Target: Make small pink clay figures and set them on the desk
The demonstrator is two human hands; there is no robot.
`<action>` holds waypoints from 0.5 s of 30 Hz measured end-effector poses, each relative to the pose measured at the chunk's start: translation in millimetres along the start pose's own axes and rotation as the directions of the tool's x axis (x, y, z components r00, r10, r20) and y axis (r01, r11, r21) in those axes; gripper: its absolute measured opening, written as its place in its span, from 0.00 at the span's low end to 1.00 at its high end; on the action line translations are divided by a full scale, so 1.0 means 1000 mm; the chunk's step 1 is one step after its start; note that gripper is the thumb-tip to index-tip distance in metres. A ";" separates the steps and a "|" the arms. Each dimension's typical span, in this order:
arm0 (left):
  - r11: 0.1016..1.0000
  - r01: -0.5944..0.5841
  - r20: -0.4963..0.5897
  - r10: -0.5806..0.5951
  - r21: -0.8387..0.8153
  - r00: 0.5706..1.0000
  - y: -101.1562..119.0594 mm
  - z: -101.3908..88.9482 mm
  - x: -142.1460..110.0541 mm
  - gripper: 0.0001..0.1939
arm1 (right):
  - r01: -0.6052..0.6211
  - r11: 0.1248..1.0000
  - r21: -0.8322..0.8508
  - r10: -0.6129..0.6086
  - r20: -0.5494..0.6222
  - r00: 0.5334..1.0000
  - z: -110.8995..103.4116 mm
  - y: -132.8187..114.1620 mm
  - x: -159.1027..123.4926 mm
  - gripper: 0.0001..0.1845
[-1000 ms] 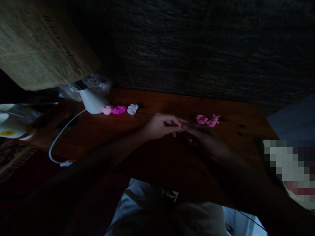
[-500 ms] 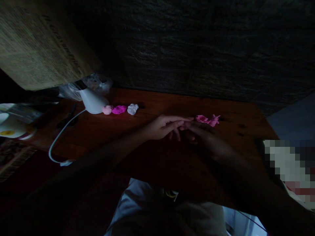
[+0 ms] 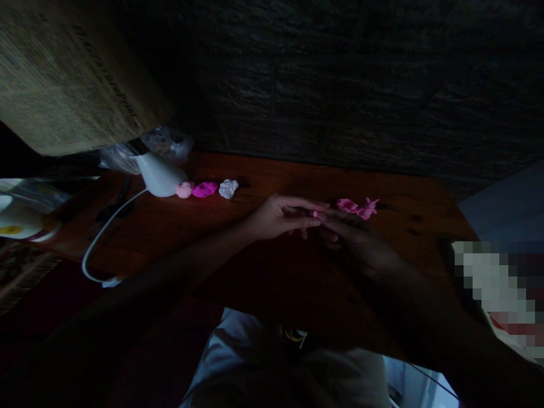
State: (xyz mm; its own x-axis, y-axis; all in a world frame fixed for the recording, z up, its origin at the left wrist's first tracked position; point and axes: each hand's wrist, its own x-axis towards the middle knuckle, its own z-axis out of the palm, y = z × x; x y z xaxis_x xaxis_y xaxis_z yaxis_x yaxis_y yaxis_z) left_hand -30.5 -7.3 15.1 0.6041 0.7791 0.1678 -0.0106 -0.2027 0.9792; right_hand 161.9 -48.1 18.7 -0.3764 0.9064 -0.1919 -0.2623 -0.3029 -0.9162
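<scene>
Both hands meet above the wooden table. A tiny piece of pink modelling clay (image 3: 315,215) shows at the fingertips where they come together. My left hand (image 3: 278,218) has its thumb and index finger around that piece, with the other fingers curled beneath. From the other side, my right hand (image 3: 357,235) pinches it between thumb and forefinger; its lower fingers are in deep shadow. Just beyond the right fingertips lie a cupped pink clay shape (image 3: 347,205) and a spiky pink clay shape (image 3: 368,208), side by side on the tabletop.
Lumps of pale pink clay (image 3: 185,189), magenta clay (image 3: 205,189) and white clay (image 3: 228,188) line up beside a white lamp base (image 3: 159,175). Its cord (image 3: 87,255) hangs over the table edge. Dark scissors (image 3: 114,209) and a white tub (image 3: 25,221) are at left; a stone-patterned wall (image 3: 340,85) stands behind.
My left thumb has moved down, away from the index finger, so the small pink piece now shows between the fingertips. The clay on the table has stayed put.
</scene>
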 end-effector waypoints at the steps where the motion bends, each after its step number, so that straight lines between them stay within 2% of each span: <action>1: 1.000 -0.002 -0.001 0.002 -0.003 1.000 0.000 0.000 0.000 0.20 | -0.002 1.000 0.008 0.002 -0.006 1.000 0.000 0.000 0.000 0.17; 6: 1.000 -0.007 -0.044 0.007 0.006 0.999 0.001 -0.003 0.001 0.19 | 0.002 0.999 0.053 0.003 -0.094 0.996 0.001 -0.001 0.001 0.16; 11: 0.997 -0.058 -0.230 0.047 -0.043 0.972 -0.002 -0.011 0.005 0.16 | 0.041 0.994 0.100 -0.017 -0.225 0.974 0.000 -0.006 0.003 0.14; 15: 0.990 -0.096 -0.283 0.063 -0.105 0.957 -0.005 -0.013 0.008 0.15 | 0.066 0.997 0.035 -0.055 -0.245 0.968 -0.001 -0.004 0.003 0.14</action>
State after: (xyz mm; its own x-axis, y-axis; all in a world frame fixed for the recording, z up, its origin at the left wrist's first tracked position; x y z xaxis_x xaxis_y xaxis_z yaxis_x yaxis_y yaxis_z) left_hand -36.0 7.2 13.4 0.3517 0.9008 0.2545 -0.1522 -0.2132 0.9651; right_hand 162.9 -44.2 21.9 -0.1325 0.9662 -0.2212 -0.3170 -0.2527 -0.9141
